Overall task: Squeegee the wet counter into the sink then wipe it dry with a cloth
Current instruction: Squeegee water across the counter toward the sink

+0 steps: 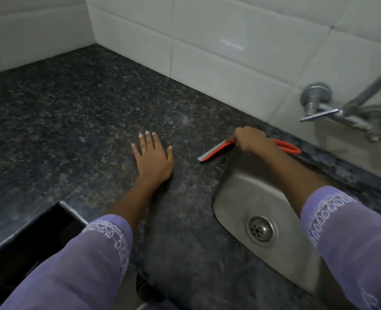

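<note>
A dark speckled granite counter [73, 121] fills the left and middle of the head view. My right hand [250, 139] is closed on an orange squeegee [216, 152] with a grey blade, whose blade rests on the counter just beyond the sink's far left corner. The looped orange handle sticks out to the right of my fist. My left hand [152, 158] lies flat on the counter, fingers spread, holding nothing, left of the squeegee. The steel sink [247, 198] with its round drain [261, 229] lies under my right forearm. No cloth is in view.
White tiled walls [218, 52] meet in a corner at the back of the counter. A chrome wall tap [326, 108] juts out above the sink at right. The counter's front edge drops into a dark gap [35, 238] at lower left.
</note>
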